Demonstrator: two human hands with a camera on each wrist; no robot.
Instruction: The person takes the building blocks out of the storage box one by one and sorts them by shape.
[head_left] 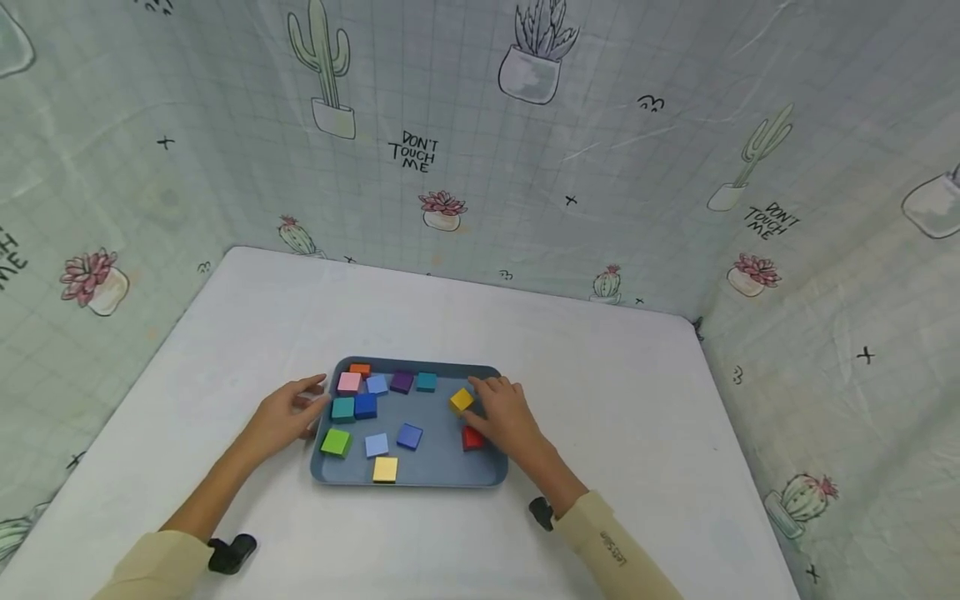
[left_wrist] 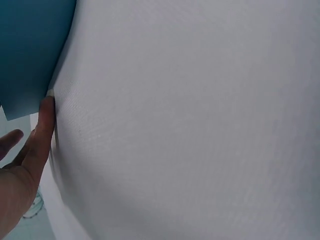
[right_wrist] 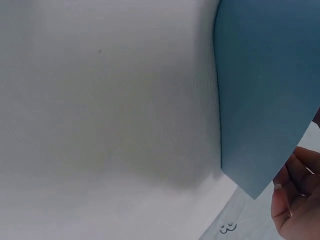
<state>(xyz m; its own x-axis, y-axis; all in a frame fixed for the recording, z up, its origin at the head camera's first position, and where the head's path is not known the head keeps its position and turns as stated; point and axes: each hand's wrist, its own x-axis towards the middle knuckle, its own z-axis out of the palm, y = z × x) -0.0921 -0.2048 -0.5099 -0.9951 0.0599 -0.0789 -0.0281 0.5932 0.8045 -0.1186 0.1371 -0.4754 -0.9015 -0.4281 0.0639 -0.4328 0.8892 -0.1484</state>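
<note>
A shallow blue-grey tray (head_left: pixel 442 477) holds several small coloured blocks. At the tray's right side, my right hand (head_left: pixel 506 417) reaches over the rim and pinches a yellow block (head_left: pixel 461 401) between thumb and fingers. Just below that thumb sits a red block (head_left: pixel 472 438), partly covered by the hand. My left hand (head_left: pixel 281 419) is at the tray's left edge, its fingers loosely extended along the rim. In the left wrist view, one finger (left_wrist: pixel 46 117) lies against the tray's outer wall (left_wrist: pixel 30 55). The tray wall (right_wrist: pixel 265 95) hides the yellow block in the right wrist view.
Teal (head_left: pixel 342 409), dark blue (head_left: pixel 365 406), pink (head_left: pixel 348 383) and orange (head_left: pixel 361 369) blocks cluster at the tray's left. Green (head_left: pixel 337 443) and pale yellow (head_left: pixel 386 470) ones lie nearer the front. A white table (head_left: pixel 637 433) is backed by a cactus-print cloth (head_left: pixel 480 150).
</note>
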